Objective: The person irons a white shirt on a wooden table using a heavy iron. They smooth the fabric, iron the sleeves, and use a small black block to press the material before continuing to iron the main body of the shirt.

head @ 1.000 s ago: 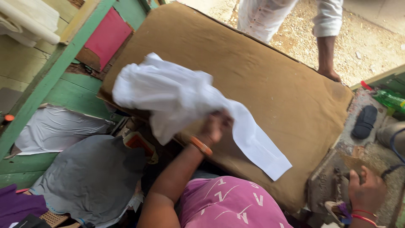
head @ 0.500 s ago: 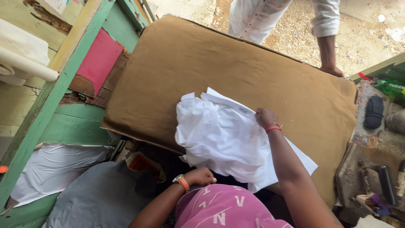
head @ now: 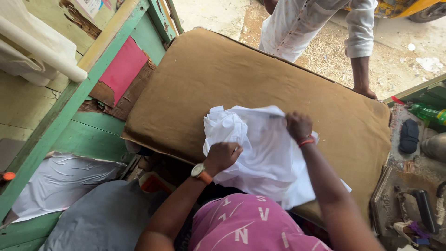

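— White cloth (head: 267, 160) is seen crumpled on the brown padded counter (head: 209, 79), near its front edge. What is hidden?

— Its lower edge is covered by the pink shirt (head: 253, 225). The left hand (head: 223, 155) is closed in a fist on a bunch of cloth; the right hand (head: 298, 126) is clenched on the upper edge.

— And around it?

— A green wooden frame (head: 60, 116) is seen at the left. Another person's white shirt (head: 302, 23) is cut off at the top, over sandy ground (head: 399, 60).
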